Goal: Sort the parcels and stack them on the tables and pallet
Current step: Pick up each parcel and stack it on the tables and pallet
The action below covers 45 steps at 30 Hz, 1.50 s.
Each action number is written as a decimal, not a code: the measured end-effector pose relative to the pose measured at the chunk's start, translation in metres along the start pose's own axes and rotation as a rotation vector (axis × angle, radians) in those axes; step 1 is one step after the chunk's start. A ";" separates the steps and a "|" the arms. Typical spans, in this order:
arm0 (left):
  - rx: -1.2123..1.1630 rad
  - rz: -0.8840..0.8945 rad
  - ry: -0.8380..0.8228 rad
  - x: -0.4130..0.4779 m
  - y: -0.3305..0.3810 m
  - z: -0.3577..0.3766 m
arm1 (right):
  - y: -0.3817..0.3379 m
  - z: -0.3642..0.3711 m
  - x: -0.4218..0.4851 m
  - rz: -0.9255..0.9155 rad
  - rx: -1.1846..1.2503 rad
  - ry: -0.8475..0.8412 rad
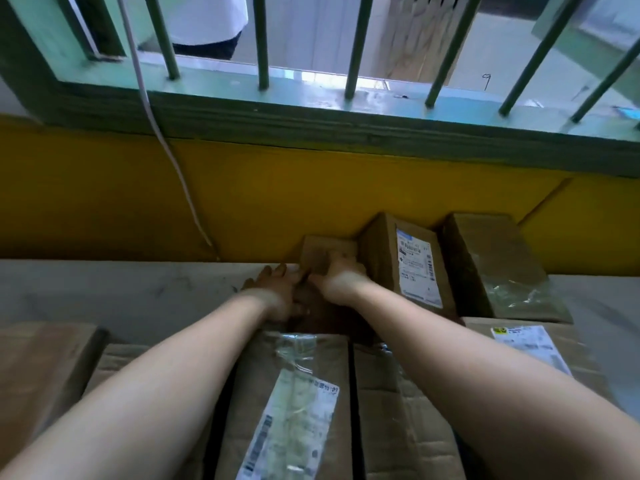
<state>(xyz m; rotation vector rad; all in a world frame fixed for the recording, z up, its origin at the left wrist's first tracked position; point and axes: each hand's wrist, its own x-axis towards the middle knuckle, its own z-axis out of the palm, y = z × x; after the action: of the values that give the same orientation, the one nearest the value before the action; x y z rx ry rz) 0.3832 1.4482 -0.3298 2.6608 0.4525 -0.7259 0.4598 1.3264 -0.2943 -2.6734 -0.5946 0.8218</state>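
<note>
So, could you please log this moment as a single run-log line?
small box: against yellow wall, beside labelled box | right hand: grips small box | left hand: flat beside it

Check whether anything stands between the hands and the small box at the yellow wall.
Nothing visible does. The right hand holds the small box from above, and the left hand is just beside it, on its left.

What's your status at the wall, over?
Right hand grips small box against yellow wall. Left hand open beside it, fingers straight. Labelled box crowds its right side.
</note>
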 end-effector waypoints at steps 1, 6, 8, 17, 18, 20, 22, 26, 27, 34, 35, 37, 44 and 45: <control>0.010 -0.004 -0.004 -0.001 -0.002 -0.001 | -0.002 0.002 0.002 -0.005 -0.021 0.000; 0.039 -0.059 -0.015 -0.013 -0.023 -0.007 | -0.007 0.007 0.003 -0.045 -0.067 -0.010; 0.046 -0.097 -0.031 -0.018 -0.031 -0.010 | -0.005 0.011 0.005 -0.036 -0.114 -0.016; -0.243 -0.131 -0.006 -0.026 -0.025 -0.008 | -0.011 0.023 0.005 -0.092 0.004 0.013; -0.349 -0.141 0.016 -0.029 -0.023 -0.006 | -0.011 0.022 0.004 -0.091 0.061 0.035; -0.526 -0.173 0.088 -0.033 -0.020 -0.005 | -0.010 0.018 0.002 -0.070 0.185 0.060; -0.686 -0.198 0.161 -0.038 -0.021 -0.008 | -0.009 0.013 0.000 -0.062 0.277 0.083; -0.888 -0.179 0.276 -0.063 -0.011 -0.023 | -0.013 -0.009 -0.011 -0.104 0.464 0.134; -0.917 -0.169 0.322 -0.071 -0.008 -0.028 | -0.015 -0.017 -0.017 -0.124 0.508 0.145; -0.968 -0.043 0.486 -0.152 0.030 -0.062 | -0.013 -0.061 -0.086 -0.267 0.666 0.254; -0.944 -0.019 0.490 -0.166 0.040 -0.066 | -0.010 -0.066 -0.101 -0.274 0.683 0.272; -0.915 0.038 0.496 -0.194 0.063 -0.072 | -0.003 -0.079 -0.133 -0.283 0.702 0.303; -0.730 0.261 0.514 -0.281 0.144 -0.065 | 0.051 -0.102 -0.261 -0.239 0.642 0.484; -0.718 0.283 0.504 -0.291 0.157 -0.061 | 0.062 -0.105 -0.279 -0.219 0.637 0.511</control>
<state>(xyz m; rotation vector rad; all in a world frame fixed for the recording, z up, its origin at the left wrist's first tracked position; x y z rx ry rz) 0.2320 1.2719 -0.0867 2.1124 0.3550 0.1895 0.3295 1.1287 -0.1034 -2.0578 -0.3956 0.1907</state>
